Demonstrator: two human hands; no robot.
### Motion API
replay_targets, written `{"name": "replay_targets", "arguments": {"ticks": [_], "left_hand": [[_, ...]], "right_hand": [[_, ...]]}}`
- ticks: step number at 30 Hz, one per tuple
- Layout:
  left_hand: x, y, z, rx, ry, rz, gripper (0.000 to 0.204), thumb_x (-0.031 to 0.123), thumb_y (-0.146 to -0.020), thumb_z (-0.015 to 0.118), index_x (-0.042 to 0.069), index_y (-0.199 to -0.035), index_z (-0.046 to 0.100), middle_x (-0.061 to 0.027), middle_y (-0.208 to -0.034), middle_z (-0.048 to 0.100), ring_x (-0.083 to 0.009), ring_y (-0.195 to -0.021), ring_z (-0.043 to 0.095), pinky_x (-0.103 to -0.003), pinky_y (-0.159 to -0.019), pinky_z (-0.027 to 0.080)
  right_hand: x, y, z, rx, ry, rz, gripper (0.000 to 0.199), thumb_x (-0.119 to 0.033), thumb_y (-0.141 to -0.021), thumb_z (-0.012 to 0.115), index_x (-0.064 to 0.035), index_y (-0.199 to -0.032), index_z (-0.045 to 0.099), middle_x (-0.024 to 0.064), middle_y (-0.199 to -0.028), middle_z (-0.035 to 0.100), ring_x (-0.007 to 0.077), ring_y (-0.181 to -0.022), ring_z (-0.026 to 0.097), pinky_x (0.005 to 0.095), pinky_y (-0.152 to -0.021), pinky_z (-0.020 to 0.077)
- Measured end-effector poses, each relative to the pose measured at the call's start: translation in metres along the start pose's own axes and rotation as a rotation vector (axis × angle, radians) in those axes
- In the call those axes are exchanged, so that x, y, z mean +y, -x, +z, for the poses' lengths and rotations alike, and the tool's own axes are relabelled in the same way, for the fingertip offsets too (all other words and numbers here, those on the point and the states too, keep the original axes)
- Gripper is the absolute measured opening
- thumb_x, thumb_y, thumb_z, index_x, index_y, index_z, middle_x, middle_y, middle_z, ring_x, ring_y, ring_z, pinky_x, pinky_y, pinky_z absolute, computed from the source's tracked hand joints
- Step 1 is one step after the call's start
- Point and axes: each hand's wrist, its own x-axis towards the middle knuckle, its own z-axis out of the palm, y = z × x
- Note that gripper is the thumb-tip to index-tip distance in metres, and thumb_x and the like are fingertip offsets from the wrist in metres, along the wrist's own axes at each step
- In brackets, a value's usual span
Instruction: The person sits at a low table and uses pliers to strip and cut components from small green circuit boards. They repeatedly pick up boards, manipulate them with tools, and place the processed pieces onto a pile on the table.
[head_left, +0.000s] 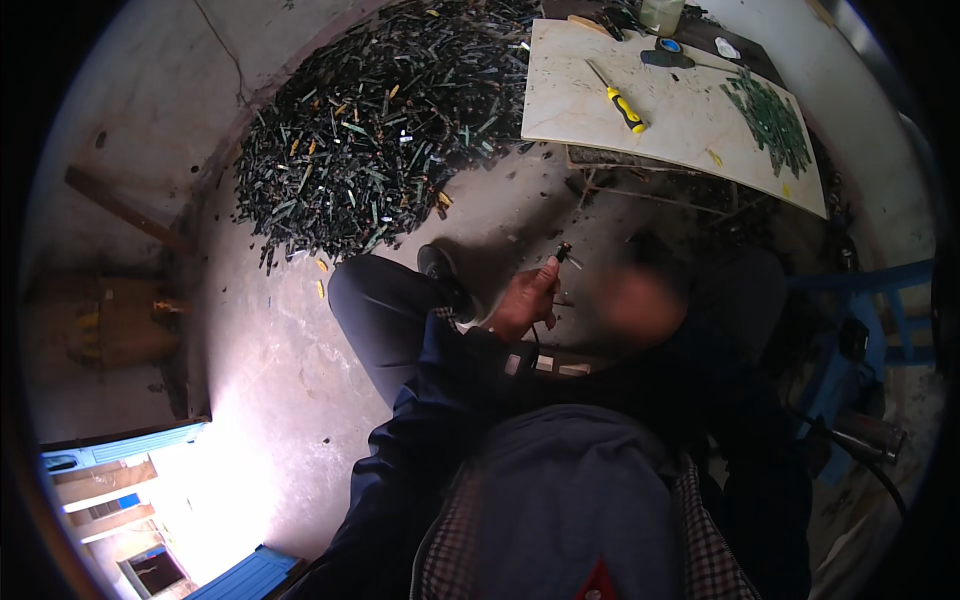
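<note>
Low in front of my lap, my left hand [523, 302] is closed, with thumb and fingers pinching a small dark piece with a shiny metal end [565, 250]. Its exact kind is too small to make out. A dark cord seems to hang below that hand. My right hand [640, 305] is close by on the right, smeared, so neither its fingers nor anything in them can be read. Beyond both hands, a yellow-and-black screwdriver [626, 110] lies on a pale tabletop [570, 75], apart from them.
A large heap of dark and green strips [340, 150] covers the floor at the far left. Green strips [770, 125] lie on the tabletop's right side, with a dark-handled tool [665, 59] and a jar [660, 15] behind. A blue chair [850, 300] stands at the right.
</note>
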Motion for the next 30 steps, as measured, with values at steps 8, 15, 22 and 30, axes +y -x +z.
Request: {"name": "replay_targets", "arguments": {"ticks": [8,15,22,30], "left_hand": [[0.027,0.007,0.011,-0.242,0.468,-0.049,0.049,0.062,-0.094,0.035,0.017,-0.079,0.048,0.0058,-0.045,0.028,-0.0111,-0.038,0.022,-0.028,-0.045,0.025],[0.021,0.011,-0.001,-0.292,0.557,-0.045,0.051,0.064,-0.093,0.036,0.017,-0.077,0.048,0.0051,-0.045,0.027,-0.0112,-0.038,0.022,-0.028,-0.047,0.026],[-0.001,-0.006,-0.007,0.018,0.055,-0.047,0.076,0.078,-0.082,0.036,0.006,-0.08,0.057,-0.0062,-0.068,0.055,-0.0171,-0.059,0.051,-0.032,-0.061,0.046],[-0.026,-0.017,-0.021,0.174,0.074,-0.075,0.088,0.081,-0.081,0.029,0.0,-0.095,0.059,-0.0104,-0.077,0.059,-0.0215,-0.066,0.058,-0.034,-0.063,0.05]], "right_hand": [[-0.067,0.009,-0.047,-0.508,-1.299,0.462,0.014,-0.018,-0.086,0.058,-0.0059,-0.091,0.055,0.0023,-0.068,0.053,0.0135,-0.056,0.05,0.0275,-0.046,0.0376],[-0.07,0.003,-0.036,-0.574,-1.378,0.457,0.015,-0.017,-0.088,0.056,-0.0066,-0.098,0.053,0.0039,-0.073,0.053,0.0138,-0.059,0.05,0.0294,-0.048,0.0383],[-0.067,0.005,-0.038,-0.016,-0.36,0.068,0.014,-0.015,-0.084,0.059,-0.0041,-0.078,0.054,0.0102,-0.063,0.052,0.0222,-0.055,0.053,0.0354,-0.051,0.0409],[-0.094,0.008,-0.059,0.099,0.263,0.061,0.024,-0.014,-0.074,0.066,-0.0007,-0.091,0.057,0.0177,-0.071,0.058,0.036,-0.068,0.06,0.0423,-0.058,0.0472]]}}
